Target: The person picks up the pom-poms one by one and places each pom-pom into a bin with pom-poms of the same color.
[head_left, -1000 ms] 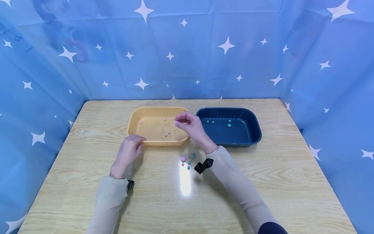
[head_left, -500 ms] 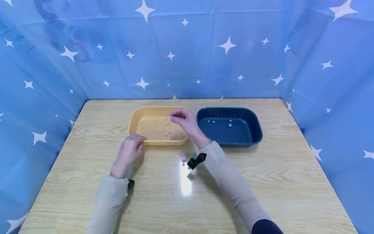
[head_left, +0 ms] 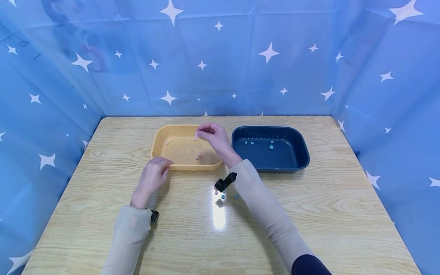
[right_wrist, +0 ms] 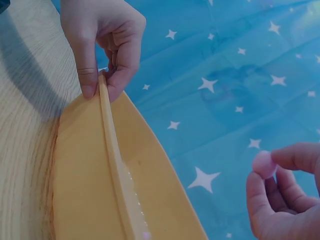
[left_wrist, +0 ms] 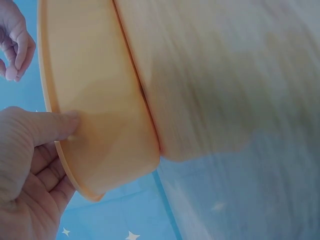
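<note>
My left hand (head_left: 152, 175) grips the near rim of a yellow plastic basin (head_left: 192, 168) at its left corner; the left wrist view has the thumb on the outer wall (left_wrist: 107, 95). Above the basin's far right part, my right hand (head_left: 217, 140) pinches a small pink ball (right_wrist: 263, 164) between thumb and fingertips. Several smaller pink balls, such as one pink ball (head_left: 167, 143), lie on the basin floor. The right forearm and wrist camera hide part of the table between the basins.
A dark blue basin (head_left: 282, 168) stands to the right, with several teal balls (head_left: 271, 147) inside. On the wooden table (head_left: 185, 236) in front lie a small pink ball (head_left: 216, 193) and a few teal balls (head_left: 223, 196). A blue starry curtain (head_left: 240, 76) encloses the back and sides.
My right hand has moved left and slightly farther away over the yellow basin, carrying the pink ball. The left hand keeps its grip on the rim.
</note>
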Demonstrator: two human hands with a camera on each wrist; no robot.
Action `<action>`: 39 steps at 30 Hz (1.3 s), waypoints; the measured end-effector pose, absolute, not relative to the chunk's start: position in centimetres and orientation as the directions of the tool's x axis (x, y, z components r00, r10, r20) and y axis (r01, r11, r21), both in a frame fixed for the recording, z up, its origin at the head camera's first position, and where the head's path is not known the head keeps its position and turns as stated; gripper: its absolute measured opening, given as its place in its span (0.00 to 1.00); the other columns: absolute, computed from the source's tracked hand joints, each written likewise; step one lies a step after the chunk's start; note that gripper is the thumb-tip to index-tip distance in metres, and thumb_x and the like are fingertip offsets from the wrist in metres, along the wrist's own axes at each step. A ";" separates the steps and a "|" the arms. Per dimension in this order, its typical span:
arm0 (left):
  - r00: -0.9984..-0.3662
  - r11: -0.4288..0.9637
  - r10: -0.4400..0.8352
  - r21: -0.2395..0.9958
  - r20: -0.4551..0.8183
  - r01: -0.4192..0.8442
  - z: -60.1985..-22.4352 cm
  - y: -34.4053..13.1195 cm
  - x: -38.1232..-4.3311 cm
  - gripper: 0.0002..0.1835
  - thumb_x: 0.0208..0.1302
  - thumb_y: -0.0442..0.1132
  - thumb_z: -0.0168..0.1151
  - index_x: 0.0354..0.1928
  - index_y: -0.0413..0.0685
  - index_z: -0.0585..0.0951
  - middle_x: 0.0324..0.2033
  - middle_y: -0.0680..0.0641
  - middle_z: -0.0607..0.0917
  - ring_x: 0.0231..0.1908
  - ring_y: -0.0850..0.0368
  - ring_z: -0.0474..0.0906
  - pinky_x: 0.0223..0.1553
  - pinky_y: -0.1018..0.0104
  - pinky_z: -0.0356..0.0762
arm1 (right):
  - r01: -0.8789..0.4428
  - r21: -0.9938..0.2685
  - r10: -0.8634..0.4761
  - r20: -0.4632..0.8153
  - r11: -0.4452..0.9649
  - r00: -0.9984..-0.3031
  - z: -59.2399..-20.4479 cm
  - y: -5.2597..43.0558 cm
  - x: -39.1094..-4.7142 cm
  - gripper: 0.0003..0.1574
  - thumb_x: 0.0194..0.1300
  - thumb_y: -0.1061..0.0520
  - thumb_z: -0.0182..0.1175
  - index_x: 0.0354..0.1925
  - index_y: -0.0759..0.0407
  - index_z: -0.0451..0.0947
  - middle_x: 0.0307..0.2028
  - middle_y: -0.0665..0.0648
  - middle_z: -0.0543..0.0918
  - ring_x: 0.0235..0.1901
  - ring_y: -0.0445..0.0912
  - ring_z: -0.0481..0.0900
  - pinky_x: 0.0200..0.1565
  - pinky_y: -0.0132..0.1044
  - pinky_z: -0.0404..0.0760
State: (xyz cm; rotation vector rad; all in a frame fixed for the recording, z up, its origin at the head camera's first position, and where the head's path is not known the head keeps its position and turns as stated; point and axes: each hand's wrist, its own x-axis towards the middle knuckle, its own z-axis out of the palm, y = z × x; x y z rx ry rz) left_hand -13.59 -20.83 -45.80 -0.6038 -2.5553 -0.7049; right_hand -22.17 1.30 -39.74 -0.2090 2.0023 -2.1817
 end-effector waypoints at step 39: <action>-0.816 0.782 0.290 0.367 0.501 0.504 -45.8 -20.8 -13.6 0.09 0.46 0.20 0.63 0.31 0.35 0.82 0.29 0.40 0.84 0.33 0.44 0.79 0.38 0.52 0.77 | 0.148 -0.989 -0.142 -0.148 0.011 -0.979 -41.7 -1.3 -25.2 0.10 0.60 0.64 0.62 0.41 0.63 0.76 0.35 0.55 0.79 0.36 0.45 0.75 0.46 0.33 0.75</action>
